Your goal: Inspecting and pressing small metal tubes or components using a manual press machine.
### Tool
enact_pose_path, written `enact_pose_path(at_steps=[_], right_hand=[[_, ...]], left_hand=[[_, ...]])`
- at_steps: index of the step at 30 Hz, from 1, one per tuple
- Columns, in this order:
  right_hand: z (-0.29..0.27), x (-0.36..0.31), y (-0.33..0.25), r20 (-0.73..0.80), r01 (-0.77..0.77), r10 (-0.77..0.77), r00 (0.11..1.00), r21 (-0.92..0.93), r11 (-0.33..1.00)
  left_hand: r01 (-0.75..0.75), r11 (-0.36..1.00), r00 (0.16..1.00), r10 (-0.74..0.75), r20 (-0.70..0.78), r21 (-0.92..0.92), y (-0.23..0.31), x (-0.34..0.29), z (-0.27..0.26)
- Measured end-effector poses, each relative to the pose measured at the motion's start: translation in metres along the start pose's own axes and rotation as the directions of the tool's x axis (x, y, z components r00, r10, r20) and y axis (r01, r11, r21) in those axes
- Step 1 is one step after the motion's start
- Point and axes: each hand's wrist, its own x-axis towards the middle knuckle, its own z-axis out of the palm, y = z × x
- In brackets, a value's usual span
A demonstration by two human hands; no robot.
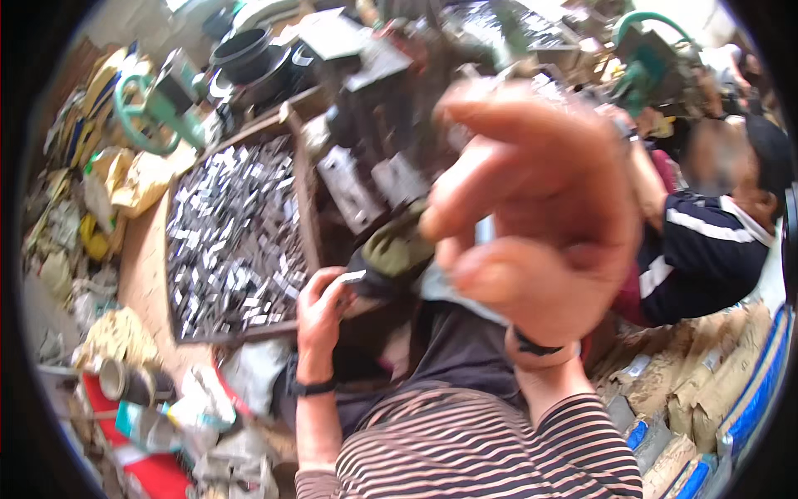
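My left hand is closed, with a small flat bright metal piece pinched at its fingertips, beside the right edge of a wooden tray. Heaps of similar small metal pieces fill that tray. Close to the camera, my right hand is raised and somewhat blurred. Its fingers are bent but stand apart from the thumb, and nothing shows in them. Behind it is a dark machine with metal plates; the hand hides part of it. An olive-green cloth lies at the machine's foot, above my lap.
Another person in a dark top with white stripes sits close on the right. Stacked brown paper packs fill the lower right. Green handwheels stand at both sides. Black tubs are at the back; bags and scraps lie left.
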Motion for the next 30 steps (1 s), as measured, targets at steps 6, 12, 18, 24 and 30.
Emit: enact_pose_path(at_steps=[6,12,18,24,30], right_hand=[[-0.05,-0.008,0.013,-0.405,-0.265,0.17,0.898,-0.189,0.946],[-0.146,-0.013,0.068,-0.628,-0.367,-0.15,0.764,-0.613,0.699],[-0.143,-0.013,0.144,-0.584,-0.242,-0.045,0.811,-0.403,0.883],[-0.168,-0.04,0.165,-0.25,-0.236,-0.02,0.968,-0.934,0.267],[-0.153,-0.021,0.151,-0.622,-0.345,0.139,0.771,-0.223,0.912]], left_hand=[[-0.028,0.994,0.997,0.034,0.064,-0.101,-0.01,0.027,0.013],[-0.005,0.989,0.998,0.016,0.066,-0.151,-0.011,0.037,0.018],[-0.06,0.985,0.998,0.055,-0.032,-0.159,-0.019,0.037,-0.001],[-0.061,0.99,0.996,0.053,-0.065,-0.126,-0.005,0.054,0.0],[-0.134,0.991,0.982,0.136,-0.132,0.022,0.009,0.081,0.006]])
